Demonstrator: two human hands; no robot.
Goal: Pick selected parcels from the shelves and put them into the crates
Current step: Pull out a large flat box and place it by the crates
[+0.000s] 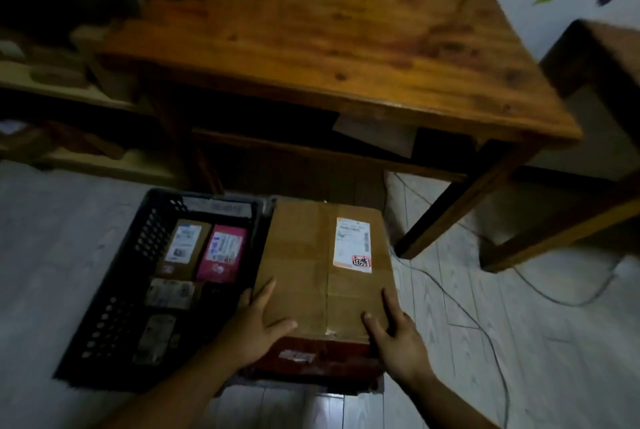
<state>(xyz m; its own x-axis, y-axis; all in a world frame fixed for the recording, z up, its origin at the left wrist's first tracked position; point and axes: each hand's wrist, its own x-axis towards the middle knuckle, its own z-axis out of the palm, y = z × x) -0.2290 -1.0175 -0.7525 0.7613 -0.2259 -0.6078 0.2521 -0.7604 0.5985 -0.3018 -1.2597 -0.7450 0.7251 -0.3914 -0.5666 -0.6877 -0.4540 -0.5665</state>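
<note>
Left hand [258, 328], right hand [398, 342]: fingers spread straight on near corners of parcel [311, 262].

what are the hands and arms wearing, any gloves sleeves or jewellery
Nothing worn that shows. The left hand and right hand have no gloves, rings or watch, and both forearms are uncovered to the frame edge, with no sleeve in view.
</note>
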